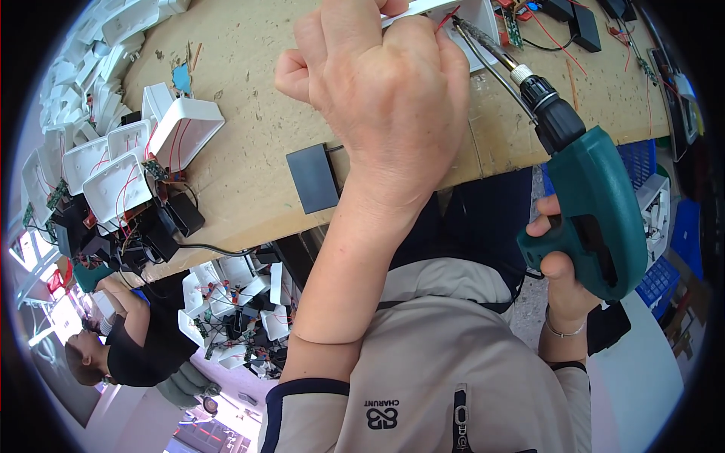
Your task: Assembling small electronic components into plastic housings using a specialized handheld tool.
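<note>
My right hand (pixel 573 293) is wrapped around the handle of a green soldering gun (pixel 596 204). Its metal tip points up and left, with a thin feed tube alongside, and meets a short red wire (pixel 448 18) at a white plastic housing (pixel 477 30). Over the housing's left part, my left hand (pixel 385 83) is closed with its back toward me. Its fingertips are hidden, so what it pinches does not show. A flat black box (pixel 313 179) with a cable lies on the workbench (pixel 245 162), left of my left wrist.
White housings (pixel 117 189) with red wires, circuit boards and black boxes crowd the bench's left end. Behind them rises a heap of white shells (pixel 91 72). More parts (pixel 242 309) sit below the edge. A co-worker (pixel 143 332) is at left. Black adapters (pixel 584 29) lie far right.
</note>
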